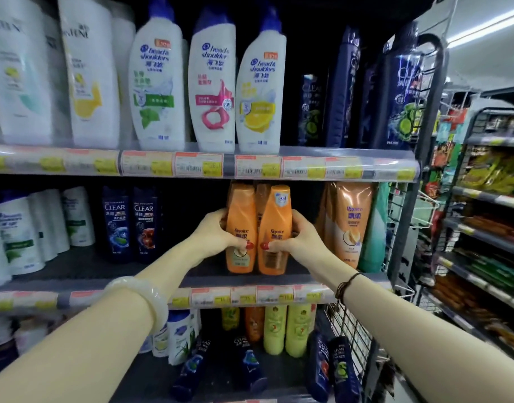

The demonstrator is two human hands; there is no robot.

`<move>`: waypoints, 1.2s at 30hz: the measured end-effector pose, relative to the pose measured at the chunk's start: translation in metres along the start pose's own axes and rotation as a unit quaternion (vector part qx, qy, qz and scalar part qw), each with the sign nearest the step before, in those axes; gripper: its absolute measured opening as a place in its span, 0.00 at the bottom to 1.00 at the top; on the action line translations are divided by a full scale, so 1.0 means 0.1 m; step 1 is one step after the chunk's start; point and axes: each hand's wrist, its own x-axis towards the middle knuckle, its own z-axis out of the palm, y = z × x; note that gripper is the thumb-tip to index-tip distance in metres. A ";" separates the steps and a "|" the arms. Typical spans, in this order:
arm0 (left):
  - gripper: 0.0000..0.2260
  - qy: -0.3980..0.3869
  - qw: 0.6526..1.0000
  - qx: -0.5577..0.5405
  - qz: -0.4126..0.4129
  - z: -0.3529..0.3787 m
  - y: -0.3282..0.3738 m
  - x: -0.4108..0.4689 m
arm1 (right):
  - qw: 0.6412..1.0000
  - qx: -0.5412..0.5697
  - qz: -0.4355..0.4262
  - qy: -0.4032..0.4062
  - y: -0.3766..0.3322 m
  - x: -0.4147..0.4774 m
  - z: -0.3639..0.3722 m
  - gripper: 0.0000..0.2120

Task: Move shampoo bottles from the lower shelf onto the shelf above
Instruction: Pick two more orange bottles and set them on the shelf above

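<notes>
Two orange Rejoice shampoo bottles stand side by side on the middle shelf (pixel 84 266). My left hand (pixel 218 231) is wrapped around the left orange bottle (pixel 240 216), thumb on its front. My right hand (pixel 296 235) grips the right orange bottle (pixel 276 216) the same way. More orange bottles stand close behind them. The bottom shelf (pixel 151 373) below holds yellow-green bottles (pixel 287 330), dark blue Clear bottles (pixel 340 370) and white bottles (pixel 178 335).
The top shelf (pixel 308 165) carries white Head & Shoulders bottles (pixel 209 82) and dark Clear bottles (pixel 401 88). Larger peach Rejoice bottles (pixel 348 222) stand right of my hands, Clear bottles (pixel 130 222) to the left. A wire rack (pixel 351 335) and an aisle of snacks lie right.
</notes>
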 end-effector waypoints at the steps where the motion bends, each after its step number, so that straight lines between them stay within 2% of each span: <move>1: 0.28 0.003 1.000 0.001 -0.004 0.01 -0.02 0.04 | 1.000 -0.002 0.000 -0.001 0.02 0.04 0.01 0.27; 8: 0.32 0.036 0.998 -0.025 -0.041 0.09 -0.20 0.30 | 1.000 -0.016 0.017 0.006 0.23 0.33 0.10 0.26; 15: 0.27 0.052 0.997 -0.026 -0.056 0.11 -0.26 0.48 | 0.999 -0.029 0.033 0.021 0.28 0.51 0.11 0.27; 22: 0.29 0.055 0.996 -0.025 -0.065 0.15 -0.27 0.55 | 0.998 -0.027 0.038 0.030 0.32 0.60 0.09 0.26; 26: 0.27 0.062 0.996 -0.030 -0.059 0.19 -0.32 0.59 | 0.998 -0.036 0.043 0.020 0.34 0.60 0.09 0.28; 31: 0.26 0.066 0.996 0.005 -0.055 0.20 -0.28 0.58 | 0.996 -0.068 0.058 0.009 0.39 0.59 0.08 0.29; 36: 0.28 0.097 0.991 0.079 -0.050 0.20 -0.24 0.49 | 0.985 -0.158 0.069 0.032 0.38 0.48 0.06 0.30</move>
